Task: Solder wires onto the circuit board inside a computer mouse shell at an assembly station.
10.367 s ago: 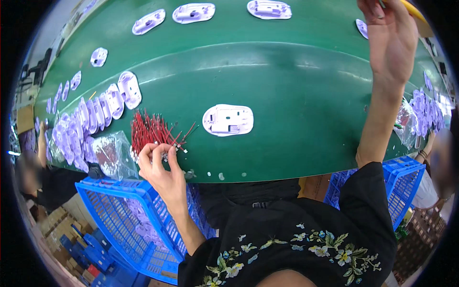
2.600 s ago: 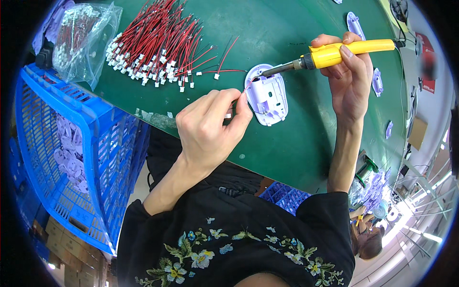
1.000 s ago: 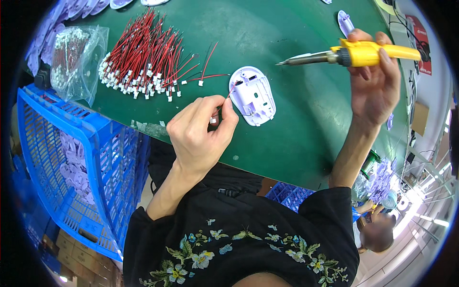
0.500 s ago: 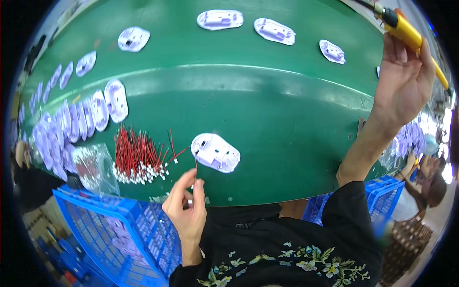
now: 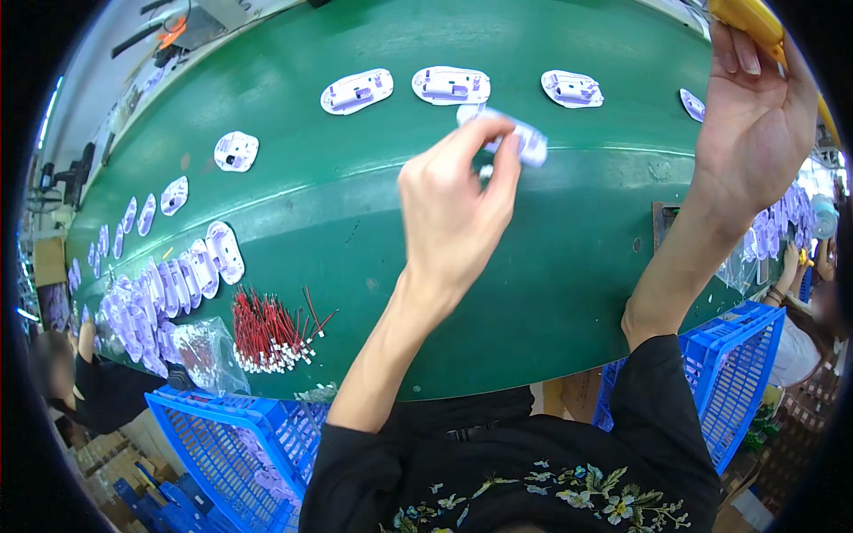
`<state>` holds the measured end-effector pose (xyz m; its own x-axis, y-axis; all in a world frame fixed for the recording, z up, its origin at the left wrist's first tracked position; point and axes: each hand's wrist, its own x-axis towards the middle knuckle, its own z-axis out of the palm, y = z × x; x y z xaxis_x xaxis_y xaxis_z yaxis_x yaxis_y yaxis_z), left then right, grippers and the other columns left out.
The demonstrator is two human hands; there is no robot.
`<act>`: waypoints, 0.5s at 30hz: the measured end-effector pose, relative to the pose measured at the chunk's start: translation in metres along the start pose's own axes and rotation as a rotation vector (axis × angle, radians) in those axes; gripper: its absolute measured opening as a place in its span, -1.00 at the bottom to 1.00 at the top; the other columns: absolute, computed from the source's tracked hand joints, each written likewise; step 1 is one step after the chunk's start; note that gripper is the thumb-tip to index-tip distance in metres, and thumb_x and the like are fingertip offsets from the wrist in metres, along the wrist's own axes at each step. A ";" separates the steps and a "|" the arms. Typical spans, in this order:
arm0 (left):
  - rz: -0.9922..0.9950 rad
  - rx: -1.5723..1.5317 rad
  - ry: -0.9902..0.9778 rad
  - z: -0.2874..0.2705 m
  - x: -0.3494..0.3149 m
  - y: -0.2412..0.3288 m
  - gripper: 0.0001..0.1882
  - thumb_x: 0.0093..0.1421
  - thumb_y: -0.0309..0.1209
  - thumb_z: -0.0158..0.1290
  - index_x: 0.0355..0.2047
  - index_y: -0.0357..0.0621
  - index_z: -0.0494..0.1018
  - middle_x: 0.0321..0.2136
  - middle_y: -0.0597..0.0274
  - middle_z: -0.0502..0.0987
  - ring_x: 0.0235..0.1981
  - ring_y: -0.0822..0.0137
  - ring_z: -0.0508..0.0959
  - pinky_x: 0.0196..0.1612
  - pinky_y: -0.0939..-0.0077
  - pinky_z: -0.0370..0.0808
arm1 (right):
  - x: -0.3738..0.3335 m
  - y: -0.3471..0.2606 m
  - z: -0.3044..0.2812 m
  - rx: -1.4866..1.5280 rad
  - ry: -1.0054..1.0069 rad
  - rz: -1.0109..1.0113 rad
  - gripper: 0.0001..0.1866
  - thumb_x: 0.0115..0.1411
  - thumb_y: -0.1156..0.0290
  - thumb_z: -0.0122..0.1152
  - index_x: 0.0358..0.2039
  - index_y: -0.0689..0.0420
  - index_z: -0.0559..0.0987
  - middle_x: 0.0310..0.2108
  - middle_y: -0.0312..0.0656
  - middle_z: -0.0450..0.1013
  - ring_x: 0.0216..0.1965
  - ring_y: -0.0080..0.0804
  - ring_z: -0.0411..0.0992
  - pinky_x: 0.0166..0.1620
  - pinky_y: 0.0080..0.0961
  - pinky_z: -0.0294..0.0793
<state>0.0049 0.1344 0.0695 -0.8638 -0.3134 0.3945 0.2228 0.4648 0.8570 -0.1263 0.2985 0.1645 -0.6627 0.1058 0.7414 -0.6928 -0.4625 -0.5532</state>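
Observation:
My left hand point(image 5: 453, 191) reaches out over the middle of the green table, thumb and fingers closed on a white plastic mouse shell point(image 5: 531, 147). The shell is blurred and partly behind the fingers. A small white bit shows by the fingertips; I cannot tell what it is. At the upper right, my right hand point(image 5: 755, 124) has its fingers curled round a yellow-handled tool point(image 5: 746, 19), whose tip lies outside the view. Beyond my left hand, more white shells point(image 5: 451, 86) lie spaced out in a row. To the left rests a pile of red wires point(image 5: 267, 329) with white connectors.
A stack of shells point(image 5: 142, 311) and a clear bag point(image 5: 209, 351) lie at the left of the green table point(image 5: 551, 311). Blue crates point(image 5: 222, 417) stand below its near edge on both sides. Other people sit at far left and far right.
My left hand has moved from the near edge, up and right, carrying the shell that lay near the table's middle. My right hand still holds the yellow tool, slightly higher in view. The view has shifted.

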 end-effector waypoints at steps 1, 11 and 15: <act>0.004 -0.060 -0.014 0.010 0.007 -0.003 -0.75 0.21 -0.46 0.26 -0.09 -0.24 0.62 -0.40 0.23 0.70 -0.68 0.64 0.33 -0.60 0.61 0.25 | 0.001 -0.002 -0.004 0.053 -0.008 0.037 -0.67 0.41 0.21 0.16 -0.05 0.25 0.53 -0.14 -0.18 0.54 -0.44 -0.69 0.19 -0.28 -0.65 0.31; 0.121 0.504 -0.184 0.005 0.026 -0.065 -0.62 0.21 -0.39 0.23 0.05 -0.03 0.56 -0.19 0.11 0.67 -0.25 0.03 0.67 -0.18 0.16 0.58 | 0.021 -0.007 -0.076 0.555 -0.093 0.423 -0.66 0.40 0.20 0.17 -0.06 0.25 0.53 -0.14 -0.19 0.54 -0.45 -0.68 0.18 -0.29 -0.64 0.30; 0.206 0.584 -0.241 0.012 0.057 -0.072 -0.59 0.15 -0.38 0.28 0.04 -0.04 0.56 -0.01 0.08 0.53 -0.22 -0.01 0.65 -0.20 0.16 0.59 | 0.034 -0.009 -0.084 0.755 -0.162 0.583 -0.66 0.40 0.19 0.18 -0.06 0.24 0.54 -0.14 -0.19 0.54 -0.46 -0.68 0.17 -0.29 -0.64 0.30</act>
<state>-0.0662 0.0924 0.0262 -0.9220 -0.0077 0.3871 0.1708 0.8892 0.4245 -0.1667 0.3800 0.1624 -0.7578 -0.4161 0.5026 0.1353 -0.8538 -0.5028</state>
